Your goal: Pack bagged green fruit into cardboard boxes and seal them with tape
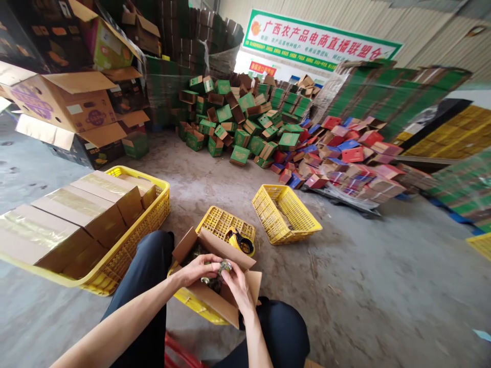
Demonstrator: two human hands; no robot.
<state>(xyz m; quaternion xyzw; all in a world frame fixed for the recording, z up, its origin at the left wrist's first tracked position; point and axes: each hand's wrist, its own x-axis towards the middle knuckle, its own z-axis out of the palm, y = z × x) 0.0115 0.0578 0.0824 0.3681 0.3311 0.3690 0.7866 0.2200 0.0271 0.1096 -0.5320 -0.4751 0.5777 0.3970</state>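
Between my left hand (pixel 198 270) and my right hand (pixel 236 286) is a small dark greenish item with a shiny, plastic-like surface (pixel 224 266); its kind cannot be made out. Fingers of both hands are closed around it from either side. They are above an open cardboard box (pixel 215 301), whose flaps stand spread outward. More dark, shiny pieces (pixel 215 283) show inside, partly hidden by my hands. Under the box, between my knees, is a yellow plastic crate (pixel 197 306).
A tape dispenser (pixel 241 242) rests on a yellow crate (pixel 218 220) just ahead. Another yellow crate (pixel 286 225) stands to its right. At left, a large yellow crate (pixel 163 204) holds several taped cartons (pixel 72 207). Green boxes (pixel 240 155) and red-blue boxes (pixel 353 154) lie heaped beyond.
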